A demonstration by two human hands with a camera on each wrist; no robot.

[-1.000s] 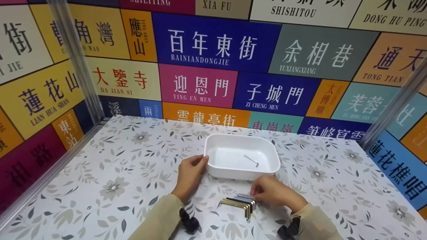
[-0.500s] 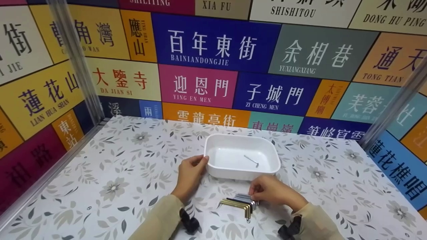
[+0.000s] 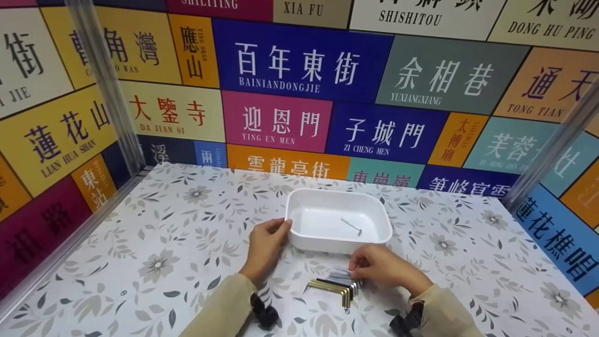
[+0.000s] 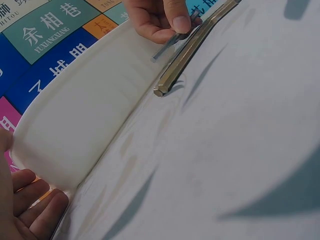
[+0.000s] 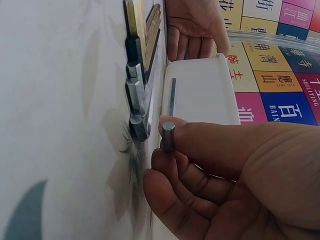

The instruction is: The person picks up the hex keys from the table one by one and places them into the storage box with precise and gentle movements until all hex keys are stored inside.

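Note:
A white plastic tub (image 3: 311, 244) sits mid-table with one silver hex key (image 3: 351, 227) lying on its floor. My left hand (image 3: 266, 245) holds the tub's left end, thumb at the rim and fingers along the outer wall. In front of the tub, several hex keys (image 3: 327, 286), gold, black and silver, lie nested in a row. Over the row's far end, my right hand (image 3: 386, 267) pinches a silver hex key (image 5: 168, 135) between thumb and forefinger. The right wrist view shows this key just apart from the row; the fingers partly hide it.
A floral-patterned cloth (image 3: 159, 267) covers the table. Behind it stands a wall of coloured street-name panels (image 3: 299, 61). Clear edge strips (image 3: 114, 93) run up at the left and right corners.
My right hand has raised the silver hex key slightly off the row, towards the tub. My left hand stays on the tub. The head view has shifted very slightly.

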